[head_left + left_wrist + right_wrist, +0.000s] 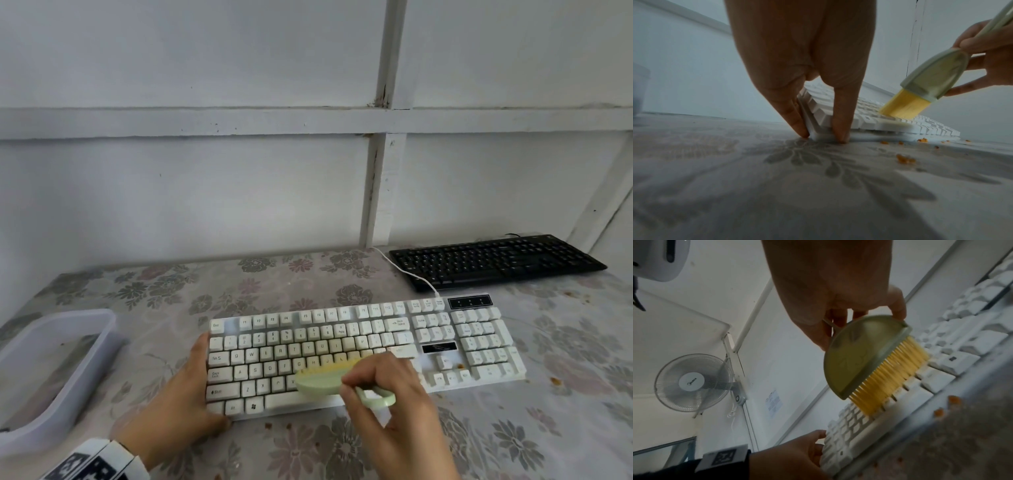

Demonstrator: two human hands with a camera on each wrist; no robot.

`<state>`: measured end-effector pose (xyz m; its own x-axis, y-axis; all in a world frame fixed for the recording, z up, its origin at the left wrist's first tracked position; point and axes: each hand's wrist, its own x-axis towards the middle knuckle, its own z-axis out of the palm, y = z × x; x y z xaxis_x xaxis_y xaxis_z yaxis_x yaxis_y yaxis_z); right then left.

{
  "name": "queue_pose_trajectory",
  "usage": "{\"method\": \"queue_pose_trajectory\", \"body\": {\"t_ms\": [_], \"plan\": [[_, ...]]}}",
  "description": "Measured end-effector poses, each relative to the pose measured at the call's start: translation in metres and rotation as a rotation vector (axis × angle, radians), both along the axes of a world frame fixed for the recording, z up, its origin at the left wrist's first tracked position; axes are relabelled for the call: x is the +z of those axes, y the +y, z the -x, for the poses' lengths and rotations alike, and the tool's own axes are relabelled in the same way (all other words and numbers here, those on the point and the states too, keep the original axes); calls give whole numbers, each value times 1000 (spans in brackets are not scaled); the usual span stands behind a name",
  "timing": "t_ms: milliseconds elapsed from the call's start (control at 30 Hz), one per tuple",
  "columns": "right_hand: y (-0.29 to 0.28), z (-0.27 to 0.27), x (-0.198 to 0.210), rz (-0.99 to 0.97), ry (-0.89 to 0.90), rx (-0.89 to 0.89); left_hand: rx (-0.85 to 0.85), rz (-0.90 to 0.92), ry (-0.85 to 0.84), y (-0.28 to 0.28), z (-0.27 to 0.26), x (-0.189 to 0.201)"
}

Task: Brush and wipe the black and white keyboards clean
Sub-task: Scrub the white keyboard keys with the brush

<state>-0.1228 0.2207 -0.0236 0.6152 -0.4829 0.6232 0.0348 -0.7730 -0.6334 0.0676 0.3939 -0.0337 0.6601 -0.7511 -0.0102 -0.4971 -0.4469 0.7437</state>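
The white keyboard (pixel 359 342) lies across the middle of the flowered table. My left hand (pixel 200 380) braces its left end with straight fingers; in the left wrist view two digits (pixel 803 128) straddle the keyboard's (pixel 869 121) near corner. My right hand (pixel 363 380) grips a pale green brush (pixel 322 380) with yellow bristles by its loop handle. The bristles (pixel 904 105) rest on the keys near the lower middle rows. In the right wrist view the brush (pixel 855 356) is tilted onto the keyboard (pixel 941 374). The black keyboard (pixel 496 262) sits at the back right, untouched.
A clear plastic tub (pixel 58 370) stands at the left table edge. Orange crumbs (pixel 904 159) lie on the cloth in front of the white keyboard and to its right (pixel 555 379). A white cable (pixel 407 274) runs to the wall behind. A fan (pixel 692 382) is mounted high.
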Motion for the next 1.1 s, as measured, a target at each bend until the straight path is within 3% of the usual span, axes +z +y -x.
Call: {"method": "queue_pose_trajectory", "body": {"t_ms": [233,467,700,833,1000,1100], "plan": [[-26,18,5,-27,24,-164,46,-84,-21,1,-1,-2],[-30,22,12,-111,3,32,40,-95,-12,3,-7,-7],[-68,45,8,-290,20,-44,0,-70,-67,2,-8,-9],[-59,42,11,-223,0,49,31,-22,-63,1,-5,-7],[-80,53,7,-309,24,-68,41,-20,-50,0,-4,-6],[-78,53,12,-265,15,-29,36,-15,-49,0,-6,-8]]}}
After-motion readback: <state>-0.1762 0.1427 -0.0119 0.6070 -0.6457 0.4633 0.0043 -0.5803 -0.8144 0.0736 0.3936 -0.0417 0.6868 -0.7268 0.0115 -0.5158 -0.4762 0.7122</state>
